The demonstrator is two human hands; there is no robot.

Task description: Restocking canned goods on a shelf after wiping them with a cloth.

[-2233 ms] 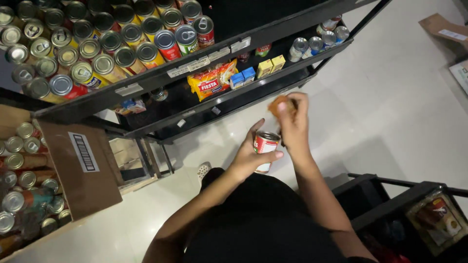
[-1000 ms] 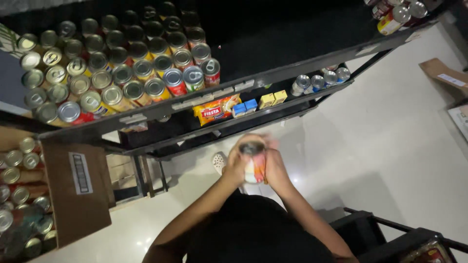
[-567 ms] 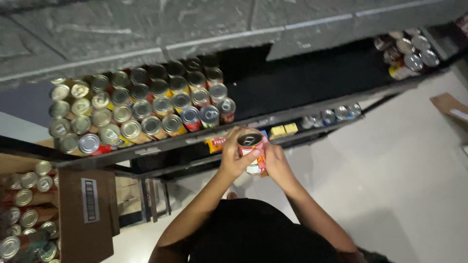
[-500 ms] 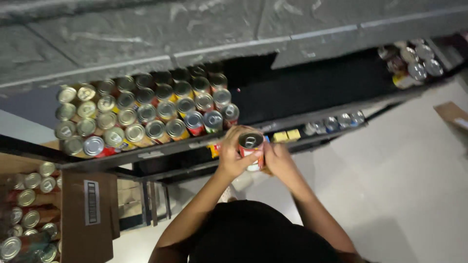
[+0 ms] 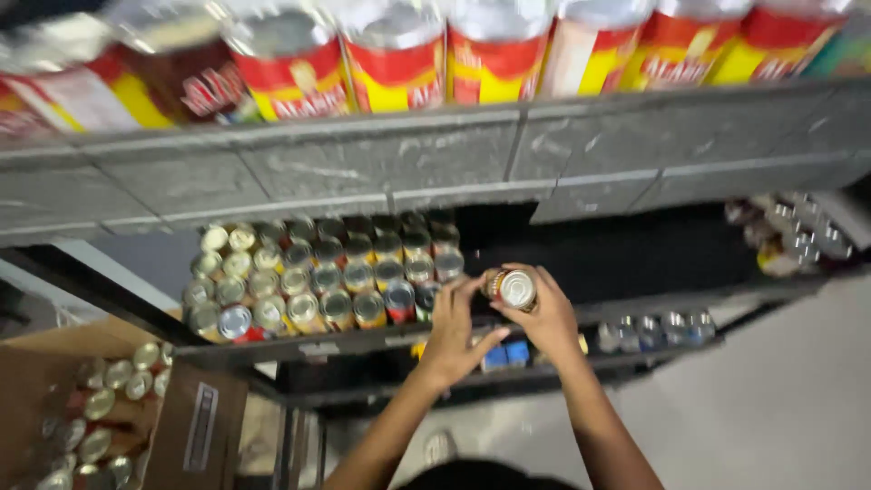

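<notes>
Both hands' fingers grasp one can [image 5: 513, 289] beside roughly thirty blurred shelved cans [image 5: 327, 277].

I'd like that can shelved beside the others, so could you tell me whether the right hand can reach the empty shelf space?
Probably yes: the right hand already holds the can beside the rows of cans.

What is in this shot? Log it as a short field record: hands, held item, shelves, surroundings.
Right hand: holds a can, tilted, lid toward the camera
Left hand: touching the can's left side
Middle shelf: block of cans on the left, bare dark part on the right
Can's place: just right of the block
Top shelf: row of red and yellow cans
Lower left: open carton with cans
</notes>
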